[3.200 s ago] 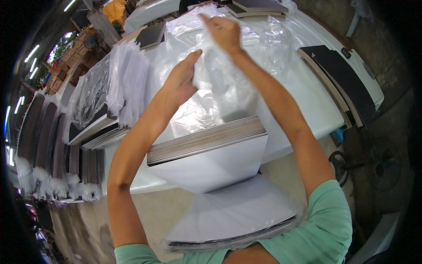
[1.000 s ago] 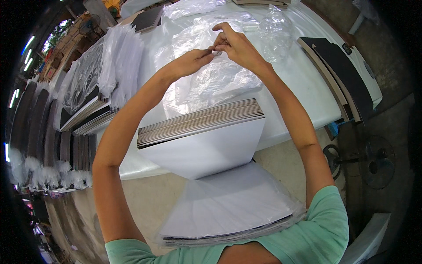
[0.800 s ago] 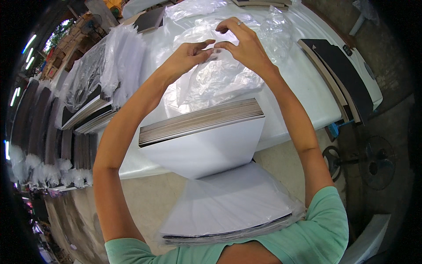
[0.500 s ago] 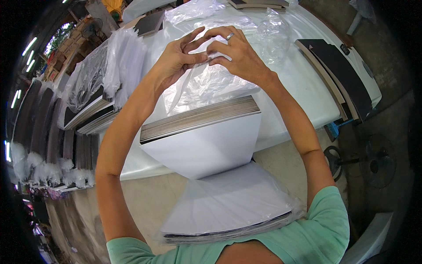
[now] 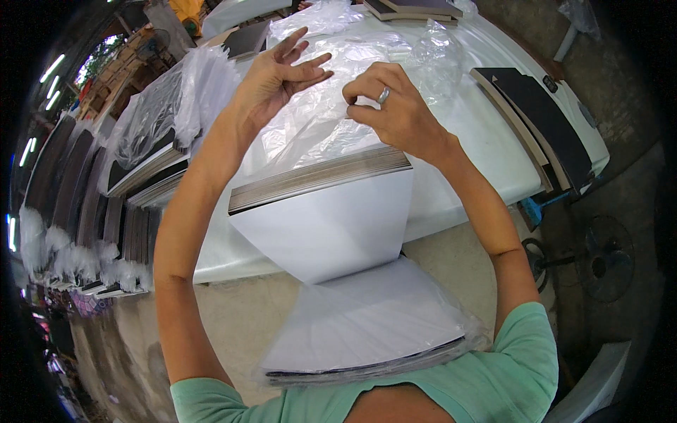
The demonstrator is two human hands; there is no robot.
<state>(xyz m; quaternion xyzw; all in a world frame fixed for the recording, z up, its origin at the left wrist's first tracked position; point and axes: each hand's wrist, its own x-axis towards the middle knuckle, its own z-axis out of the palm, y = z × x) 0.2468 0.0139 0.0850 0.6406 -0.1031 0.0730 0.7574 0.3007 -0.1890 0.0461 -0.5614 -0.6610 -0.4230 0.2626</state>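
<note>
My right hand (image 5: 398, 106), with a ring on one finger, pinches what looks like the edge of a clear plastic bag (image 5: 310, 141). The film slopes down from those fingertips over the table. Just left of it, my left hand (image 5: 275, 81) is raised with fingers apart, holding nothing. Below both hands a stack of thin boards (image 5: 324, 181) shows its grey-brown edges and a white front face. Closer to me, a second stack wrapped in clear plastic (image 5: 374, 324) rests against my body, white side up.
More loose plastic film (image 5: 434, 53) lies across the white-covered table (image 5: 486, 141). Black boards (image 5: 543, 120) sit at its right edge. On the left are plastic-covered stacks (image 5: 148, 169) and a row of bagged bundles (image 5: 77, 190). A fan (image 5: 599, 264) stands at right.
My hands were together at the plastic film and have come apart. The left has opened its fingers and moved up and left; the right has moved slightly down and right.
</note>
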